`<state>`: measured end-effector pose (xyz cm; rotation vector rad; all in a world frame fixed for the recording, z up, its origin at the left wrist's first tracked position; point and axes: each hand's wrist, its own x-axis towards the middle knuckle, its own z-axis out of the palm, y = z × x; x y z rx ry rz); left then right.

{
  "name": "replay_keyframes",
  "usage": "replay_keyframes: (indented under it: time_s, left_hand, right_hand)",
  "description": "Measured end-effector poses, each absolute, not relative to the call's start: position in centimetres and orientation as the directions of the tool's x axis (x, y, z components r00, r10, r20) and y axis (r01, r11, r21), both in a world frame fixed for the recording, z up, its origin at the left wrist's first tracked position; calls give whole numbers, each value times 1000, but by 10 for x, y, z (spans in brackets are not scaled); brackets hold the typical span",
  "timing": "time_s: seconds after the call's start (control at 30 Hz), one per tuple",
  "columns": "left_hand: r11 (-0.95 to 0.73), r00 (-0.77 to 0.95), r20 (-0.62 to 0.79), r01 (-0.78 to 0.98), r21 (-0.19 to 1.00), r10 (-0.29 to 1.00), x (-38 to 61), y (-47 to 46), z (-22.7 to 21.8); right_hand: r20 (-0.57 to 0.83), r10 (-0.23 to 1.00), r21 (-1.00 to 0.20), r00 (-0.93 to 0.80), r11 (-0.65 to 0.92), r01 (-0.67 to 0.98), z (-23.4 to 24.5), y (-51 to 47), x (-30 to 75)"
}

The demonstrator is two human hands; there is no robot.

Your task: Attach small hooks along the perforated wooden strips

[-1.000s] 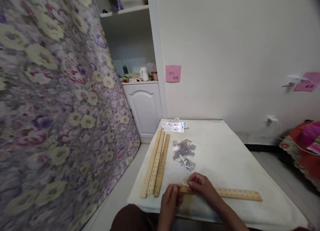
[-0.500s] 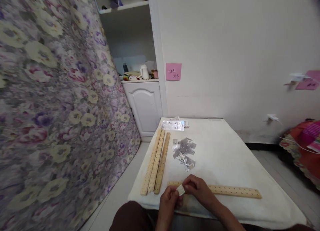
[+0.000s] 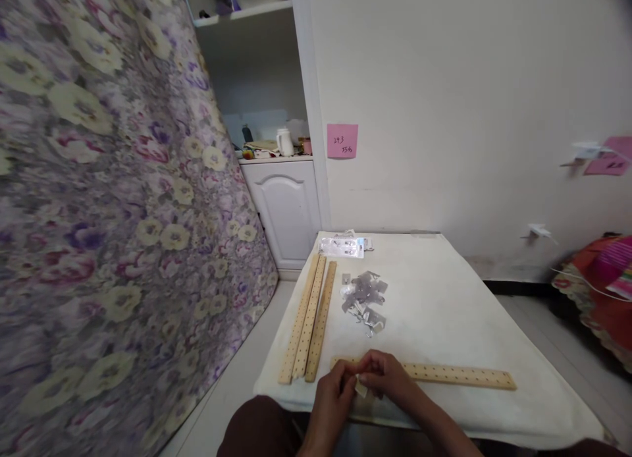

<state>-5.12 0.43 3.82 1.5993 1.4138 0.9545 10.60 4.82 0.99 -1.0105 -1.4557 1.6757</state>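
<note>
Close to the table's front edge, my left hand (image 3: 333,394) and my right hand (image 3: 382,373) meet with fingers pinched together. Between them is a small cream-coloured square adhesive hook (image 3: 362,389), partly covered by the fingers and tilted downward. Its hook side does not show. Behind my hands lies a wooden strip (image 3: 459,375) with rows of holes, its left part partly covered by my right hand. Farther back is a loose pile of clear adhesive hooks (image 3: 368,289) with metal hooks.
Several long perforated wooden strips (image 3: 309,319) lie side by side on the left of the cloth-covered table (image 3: 444,299). At the far edge rests clear plastic packaging (image 3: 342,247). A flowered curtain (image 3: 123,246) hangs at left, beside a white cabinet (image 3: 287,210).
My hands have come closer together, and the fingers now cover more of the cream square. It has turned and sits slightly lower. The strips and the pile have not moved.
</note>
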Motion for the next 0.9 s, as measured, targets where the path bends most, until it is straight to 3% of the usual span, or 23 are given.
replay_keyframes:
  time_s: [0.3,0.4,0.63,0.9]
  left_hand:
    - [-83,35,77,253,964,996,-54,4,29]
    - [3,85,-13,120,993,996,-54,3,23]
    - [192,97,-179,-149,970,979,-54,6,5]
    - [183,49,-177,-187,965,983,-59,5,4]
  right_hand:
    - [-243,880,-895,-408,-365,-256,11,38,98]
    - [-258,868,-859,-424,-407,-311,10,37,97]
    - [-272,849,-906,-453,-384,-176,5,39,100]
    - [-215,874,-968,-436,-249,-21,10,41,100]
